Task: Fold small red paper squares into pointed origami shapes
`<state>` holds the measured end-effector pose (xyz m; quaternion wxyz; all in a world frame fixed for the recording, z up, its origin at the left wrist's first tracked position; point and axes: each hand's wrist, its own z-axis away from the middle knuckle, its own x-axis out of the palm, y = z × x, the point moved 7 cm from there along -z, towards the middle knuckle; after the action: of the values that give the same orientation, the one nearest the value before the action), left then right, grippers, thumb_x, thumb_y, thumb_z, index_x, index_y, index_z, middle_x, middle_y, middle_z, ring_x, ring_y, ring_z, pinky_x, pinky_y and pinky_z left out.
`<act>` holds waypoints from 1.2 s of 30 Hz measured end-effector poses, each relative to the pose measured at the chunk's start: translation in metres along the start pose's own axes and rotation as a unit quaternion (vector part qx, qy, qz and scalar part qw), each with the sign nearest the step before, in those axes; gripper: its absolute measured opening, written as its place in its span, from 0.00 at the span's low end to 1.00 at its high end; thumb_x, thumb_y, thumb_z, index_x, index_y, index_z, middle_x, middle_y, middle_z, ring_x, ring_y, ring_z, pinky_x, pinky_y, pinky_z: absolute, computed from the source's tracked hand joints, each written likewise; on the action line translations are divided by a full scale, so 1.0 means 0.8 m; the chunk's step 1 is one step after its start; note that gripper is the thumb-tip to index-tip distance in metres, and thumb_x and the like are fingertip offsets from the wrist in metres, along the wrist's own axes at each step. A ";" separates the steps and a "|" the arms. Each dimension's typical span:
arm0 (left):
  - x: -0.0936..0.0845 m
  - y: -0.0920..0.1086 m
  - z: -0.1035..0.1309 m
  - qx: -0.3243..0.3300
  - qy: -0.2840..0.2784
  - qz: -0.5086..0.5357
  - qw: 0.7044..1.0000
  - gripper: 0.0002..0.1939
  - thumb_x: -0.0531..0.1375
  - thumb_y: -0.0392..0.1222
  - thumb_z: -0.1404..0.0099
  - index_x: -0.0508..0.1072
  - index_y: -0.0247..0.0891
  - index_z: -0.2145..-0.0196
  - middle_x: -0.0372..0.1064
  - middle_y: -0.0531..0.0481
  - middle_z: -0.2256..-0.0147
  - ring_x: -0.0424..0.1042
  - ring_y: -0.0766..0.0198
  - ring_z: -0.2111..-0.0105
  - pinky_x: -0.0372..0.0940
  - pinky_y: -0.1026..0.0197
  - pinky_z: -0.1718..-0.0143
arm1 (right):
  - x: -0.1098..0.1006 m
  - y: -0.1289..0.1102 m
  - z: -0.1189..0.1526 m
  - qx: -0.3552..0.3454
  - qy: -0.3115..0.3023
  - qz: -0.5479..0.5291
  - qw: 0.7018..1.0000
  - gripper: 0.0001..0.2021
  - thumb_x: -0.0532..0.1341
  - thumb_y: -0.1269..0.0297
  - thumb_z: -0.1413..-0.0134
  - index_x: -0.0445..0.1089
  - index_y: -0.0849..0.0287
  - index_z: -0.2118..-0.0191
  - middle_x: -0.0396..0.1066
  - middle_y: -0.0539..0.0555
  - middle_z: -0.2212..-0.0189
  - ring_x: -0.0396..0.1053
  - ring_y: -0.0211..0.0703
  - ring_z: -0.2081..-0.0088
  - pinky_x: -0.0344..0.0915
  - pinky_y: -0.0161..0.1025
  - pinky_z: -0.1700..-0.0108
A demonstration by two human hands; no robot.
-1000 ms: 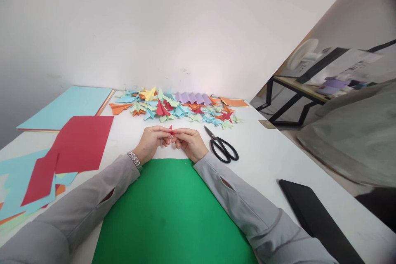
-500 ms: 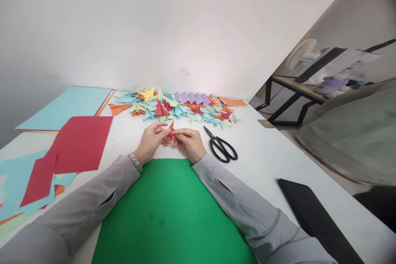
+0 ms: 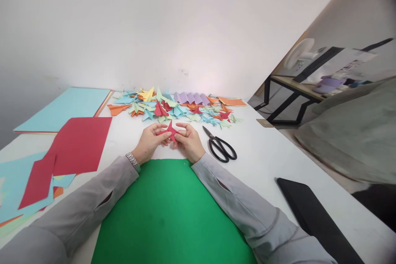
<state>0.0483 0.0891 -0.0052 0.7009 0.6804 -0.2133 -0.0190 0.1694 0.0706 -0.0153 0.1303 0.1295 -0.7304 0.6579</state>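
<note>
Between my two hands is a small red folded paper star (image 3: 170, 130) with pointed tips, one of them standing up. My left hand (image 3: 150, 141) pinches its left side between thumb and fingers. On the other side, my right hand (image 3: 189, 141) grips it near the middle with the thumb, its forefinger raised behind. Fingers cover part of the star's lower half. Both hands are just beyond the far edge of a green sheet (image 3: 173, 210). Black-handled scissors (image 3: 221, 145) lie to the right of my right hand.
Behind the hands spreads a pile of colourful folded paper pieces (image 3: 161, 109), with a purple pleated paper (image 3: 192, 98) among them. Red sheets (image 3: 80, 144) and a light blue stack (image 3: 64, 107) lie at left. A black flat object (image 3: 312, 210) rests at right, near the table edge.
The red star has opened out flatter and shows wider between my hands. My right fingers have shifted, the forefinger lifting away from the thumb. The view has moved slightly.
</note>
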 end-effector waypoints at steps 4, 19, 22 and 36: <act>0.001 0.001 0.001 -0.007 -0.005 -0.001 1.000 0.19 0.71 0.42 0.57 0.71 0.31 0.69 0.71 0.51 0.81 0.67 0.69 0.82 0.62 0.66 0.78 | 0.002 0.002 0.000 0.003 -0.012 0.004 1.000 0.12 0.69 0.64 0.64 0.69 0.60 0.71 0.71 0.47 0.85 0.65 0.34 0.86 0.63 0.31 0.82; 0.007 -0.001 0.000 -0.006 -0.066 -0.088 0.994 0.16 0.67 0.49 0.50 0.72 0.32 0.77 0.69 0.50 0.82 0.65 0.70 0.83 0.60 0.66 0.80 | 0.002 0.002 0.000 0.033 0.007 -0.025 0.999 0.05 0.66 0.68 0.68 0.69 0.61 0.80 0.70 0.48 0.88 0.61 0.33 0.90 0.57 0.29 0.89; 0.008 -0.002 0.000 -0.008 -0.080 -0.097 0.992 0.16 0.67 0.50 0.49 0.72 0.32 0.77 0.68 0.51 0.83 0.64 0.70 0.83 0.60 0.66 0.80 | 0.003 0.003 0.000 0.050 0.002 -0.036 0.998 0.06 0.66 0.69 0.69 0.68 0.61 0.81 0.70 0.48 0.88 0.61 0.33 0.91 0.56 0.29 0.89; 0.009 0.001 0.005 0.003 -0.078 -0.080 0.994 0.11 0.63 0.44 0.45 0.70 0.32 0.74 0.68 0.50 0.82 0.67 0.68 0.82 0.63 0.65 0.78 | 0.006 0.002 0.000 0.034 -0.022 -0.024 0.999 0.07 0.68 0.67 0.67 0.70 0.61 0.79 0.71 0.48 0.86 0.62 0.32 0.89 0.59 0.29 0.87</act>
<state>0.0538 0.0831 -0.0027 0.6766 0.6936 -0.2117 -0.1276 0.1643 0.0711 -0.0153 0.1255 0.1657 -0.7067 0.6763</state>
